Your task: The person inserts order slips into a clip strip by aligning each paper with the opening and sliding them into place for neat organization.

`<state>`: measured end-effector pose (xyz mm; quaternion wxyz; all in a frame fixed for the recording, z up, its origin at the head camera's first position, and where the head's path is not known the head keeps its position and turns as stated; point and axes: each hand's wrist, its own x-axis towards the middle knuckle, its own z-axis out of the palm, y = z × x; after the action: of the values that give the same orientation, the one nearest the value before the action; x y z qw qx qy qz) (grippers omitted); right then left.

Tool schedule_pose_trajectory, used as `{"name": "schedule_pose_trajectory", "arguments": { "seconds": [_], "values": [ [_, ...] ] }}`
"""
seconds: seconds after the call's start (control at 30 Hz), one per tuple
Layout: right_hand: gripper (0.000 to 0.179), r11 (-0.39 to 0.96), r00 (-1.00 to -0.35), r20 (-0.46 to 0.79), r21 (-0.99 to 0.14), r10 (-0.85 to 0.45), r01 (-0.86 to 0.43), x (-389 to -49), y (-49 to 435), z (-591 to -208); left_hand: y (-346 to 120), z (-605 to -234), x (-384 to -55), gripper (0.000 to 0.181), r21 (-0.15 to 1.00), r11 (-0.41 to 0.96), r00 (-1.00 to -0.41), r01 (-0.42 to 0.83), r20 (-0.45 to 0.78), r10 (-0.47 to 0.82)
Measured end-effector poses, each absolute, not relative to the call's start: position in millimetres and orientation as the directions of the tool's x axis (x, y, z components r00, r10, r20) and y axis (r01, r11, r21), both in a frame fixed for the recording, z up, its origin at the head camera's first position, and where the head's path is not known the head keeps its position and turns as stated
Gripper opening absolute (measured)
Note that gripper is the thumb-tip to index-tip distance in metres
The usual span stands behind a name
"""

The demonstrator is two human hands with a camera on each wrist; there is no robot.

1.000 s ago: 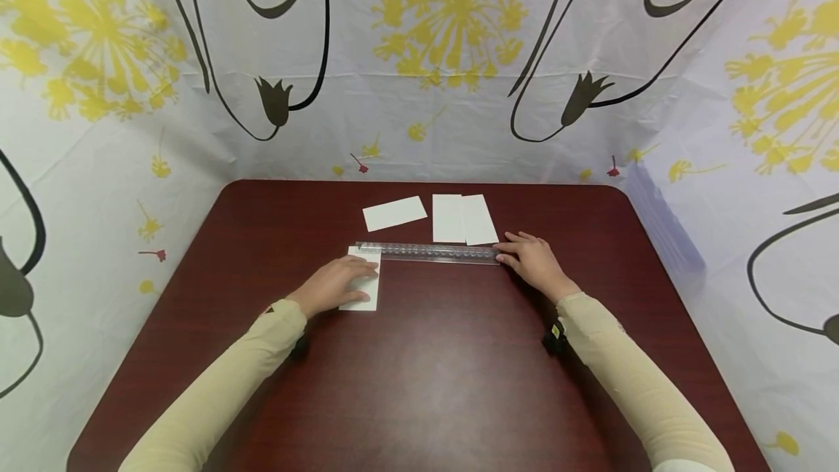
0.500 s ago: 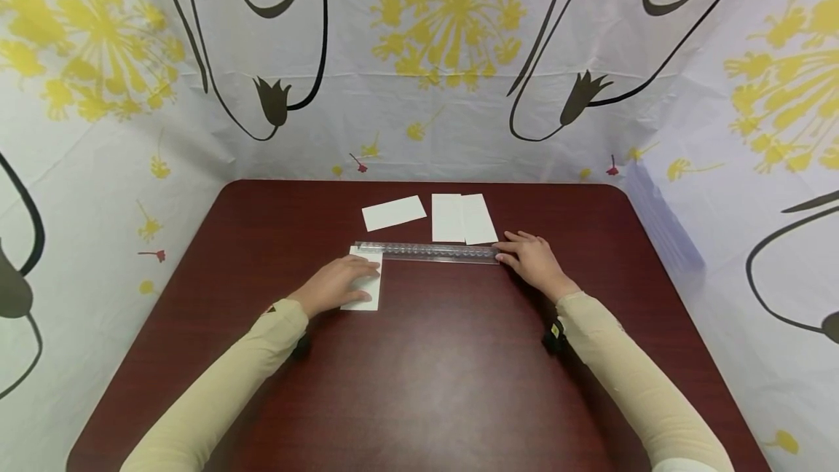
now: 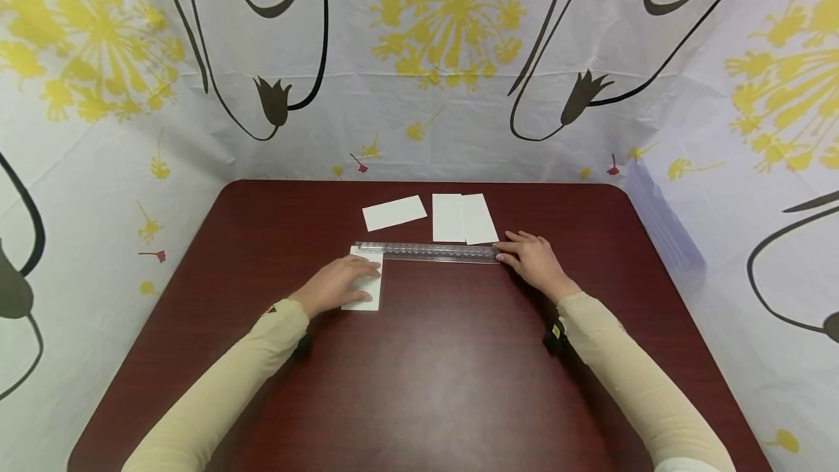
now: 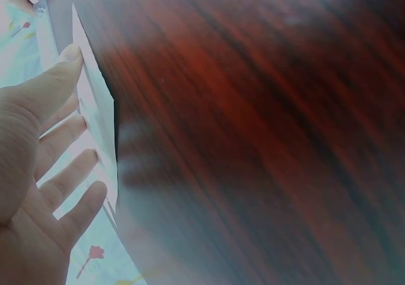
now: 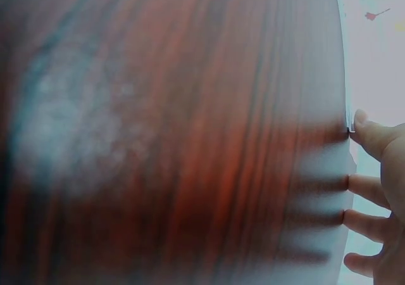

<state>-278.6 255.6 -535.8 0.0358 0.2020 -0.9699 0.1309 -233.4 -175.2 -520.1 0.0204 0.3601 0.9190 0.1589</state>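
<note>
The left hand [image 3: 336, 284] rested on a white card [image 3: 368, 290], with its fingers spread out and loose, not curled round it. The card lay on the left part of the dark red desk [image 3: 426, 384], with its long side pointing away from the person. A long clear ruler [image 3: 435, 252] lay sideways, and its left end met the top of that card. The right hand [image 3: 536, 262] was at the other end of the ruler. Its thumb and a finger touched it there, and its fingers were stretched out and spread apart.

Behind the ruler lay more white cards. A slanted card [image 3: 395, 213] was on the left, and a pair of cards [image 3: 481, 220] was on the right, side by side and touching. Both arms had pale yellow sleeves [image 3: 223, 384]. A white cloth [image 3: 419, 42] with big yellow flowers and dark curly stems hung behind the desk
</note>
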Motion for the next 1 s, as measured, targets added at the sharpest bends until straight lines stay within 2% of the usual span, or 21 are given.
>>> {"name": "schedule_pose_trajectory", "arguments": {
  "seconds": [1.0],
  "values": [
    [0.041, 0.885, -0.909, 0.114, -0.206, -0.402, -0.417, -282.0, 260.3, -537.8, -175.2, -521.2, -234.5, 0.045, 0.287, 0.693, -0.737, 0.661, 0.079, 0.671]
  ]
}}
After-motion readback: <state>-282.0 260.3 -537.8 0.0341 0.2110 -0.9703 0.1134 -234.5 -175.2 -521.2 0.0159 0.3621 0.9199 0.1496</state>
